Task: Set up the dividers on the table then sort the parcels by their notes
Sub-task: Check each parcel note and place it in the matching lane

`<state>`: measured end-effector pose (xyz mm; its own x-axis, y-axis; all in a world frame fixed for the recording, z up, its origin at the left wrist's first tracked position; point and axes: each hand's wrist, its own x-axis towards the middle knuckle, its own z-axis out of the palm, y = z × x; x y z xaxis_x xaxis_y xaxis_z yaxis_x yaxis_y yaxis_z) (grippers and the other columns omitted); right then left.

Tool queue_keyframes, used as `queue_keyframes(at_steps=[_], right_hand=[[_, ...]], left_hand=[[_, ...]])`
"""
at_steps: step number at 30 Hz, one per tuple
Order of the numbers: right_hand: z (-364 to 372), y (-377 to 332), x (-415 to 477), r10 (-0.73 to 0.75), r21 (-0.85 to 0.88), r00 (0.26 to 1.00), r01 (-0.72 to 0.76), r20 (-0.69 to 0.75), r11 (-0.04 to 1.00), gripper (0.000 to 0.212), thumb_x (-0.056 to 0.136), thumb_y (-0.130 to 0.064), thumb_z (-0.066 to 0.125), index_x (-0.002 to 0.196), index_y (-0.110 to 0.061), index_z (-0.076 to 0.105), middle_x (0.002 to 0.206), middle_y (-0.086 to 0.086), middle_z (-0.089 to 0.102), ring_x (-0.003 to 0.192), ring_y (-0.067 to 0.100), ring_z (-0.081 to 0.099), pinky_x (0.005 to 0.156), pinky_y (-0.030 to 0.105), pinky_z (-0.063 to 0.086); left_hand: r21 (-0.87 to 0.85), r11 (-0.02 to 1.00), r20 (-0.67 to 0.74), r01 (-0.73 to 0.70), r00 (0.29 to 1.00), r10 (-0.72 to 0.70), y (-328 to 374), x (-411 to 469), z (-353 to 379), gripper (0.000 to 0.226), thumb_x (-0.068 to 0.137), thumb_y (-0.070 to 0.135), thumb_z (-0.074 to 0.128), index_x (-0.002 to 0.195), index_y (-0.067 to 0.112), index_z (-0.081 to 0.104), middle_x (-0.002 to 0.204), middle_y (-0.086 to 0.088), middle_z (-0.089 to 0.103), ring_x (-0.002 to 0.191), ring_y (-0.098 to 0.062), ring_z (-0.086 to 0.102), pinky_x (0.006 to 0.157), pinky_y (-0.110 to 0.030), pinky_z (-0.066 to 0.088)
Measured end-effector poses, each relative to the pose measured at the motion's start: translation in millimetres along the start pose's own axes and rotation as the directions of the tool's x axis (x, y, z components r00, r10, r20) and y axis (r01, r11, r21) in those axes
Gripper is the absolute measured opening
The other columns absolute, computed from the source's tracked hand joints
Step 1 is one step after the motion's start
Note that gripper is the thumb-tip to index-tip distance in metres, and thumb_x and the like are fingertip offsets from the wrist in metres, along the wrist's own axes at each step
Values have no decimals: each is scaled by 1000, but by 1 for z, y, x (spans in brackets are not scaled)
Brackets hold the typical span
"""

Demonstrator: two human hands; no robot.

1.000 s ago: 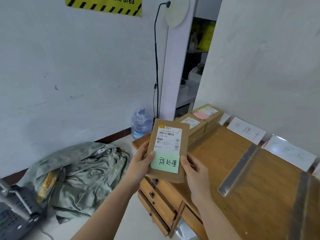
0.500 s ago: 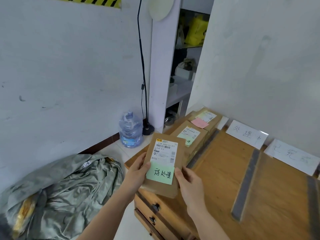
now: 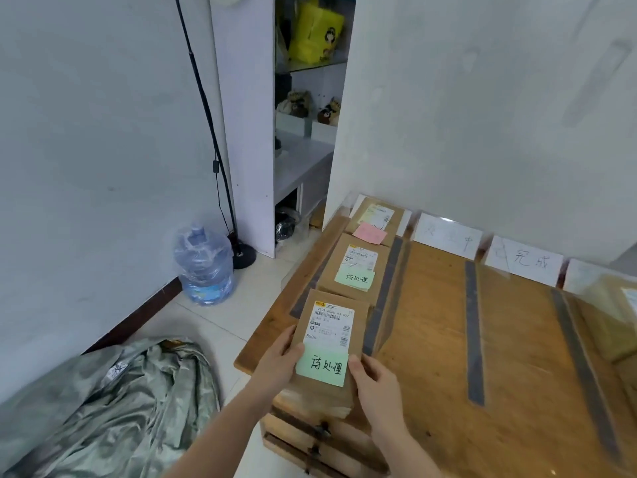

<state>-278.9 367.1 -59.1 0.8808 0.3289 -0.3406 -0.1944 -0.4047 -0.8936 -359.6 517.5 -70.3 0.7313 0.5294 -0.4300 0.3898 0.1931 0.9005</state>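
Two hands grip one brown parcel (image 3: 329, 343) at the table's (image 3: 448, 339) near-left corner: the left hand (image 3: 275, 362) clasps its left edge, the right hand (image 3: 374, 382) its right, thumbs flanking a green note (image 3: 322, 368). At twelve o'clock from it lie two more parcels, one green-noted (image 3: 355, 267), the farther pink-noted (image 3: 377, 219) (all left of the first clear divider (image 3: 387, 288)). A water jug (image 3: 203, 267) stands at ten o'clock.
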Motion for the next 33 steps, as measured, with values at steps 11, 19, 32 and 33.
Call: queue_keyframes(at_steps=[11, 19, 32, 33], right_hand=[[22, 5, 7, 136, -110, 989, -141, -52, 984, 26, 104, -32, 41, 120, -23, 59, 102, -10, 61, 95, 9, 52, 75, 25, 40], [29, 0, 15, 165, -191, 985, -171, -46, 967, 40, 104, -36, 35, 138, -19, 49, 126, -3, 61, 106, 9, 51, 97, 32, 47], [-17, -9, -14, -189, -458, 958, 71, -217, 886, 52, 96, -47, 50, 144, -30, 41, 146, -11, 46, 135, 9, 40, 114, 37, 35], [-27, -10, -18, -225, -503, 948, 85, -224, 860, 52, 96, -49, 49, 144, -31, 40, 147, -12, 45, 137, 9, 38, 114, 35, 34]], left_hand=[[168, 986, 134, -1, 991, -22, -12, 34, -6, 42, 101, 36, 43, 143, 35, 37, 118, 14, 64, 107, -7, 62, 94, -36, 53], [321, 944, 131, -73, 991, 32, -1, 41, -4, 27, 103, 35, 39, 128, 41, 33, 119, 10, 62, 94, -3, 62, 69, -15, 50], [784, 446, 236, -431, 872, 428, 40, 17, 18, 60, 95, 40, 55, 147, 29, 29, 156, 9, 26, 141, -11, 30, 107, -25, 37], [792, 409, 264, -454, 858, 441, 48, 12, 25, 59, 95, 41, 54, 148, 29, 29, 156, 9, 25, 141, -11, 29, 109, -27, 35]])
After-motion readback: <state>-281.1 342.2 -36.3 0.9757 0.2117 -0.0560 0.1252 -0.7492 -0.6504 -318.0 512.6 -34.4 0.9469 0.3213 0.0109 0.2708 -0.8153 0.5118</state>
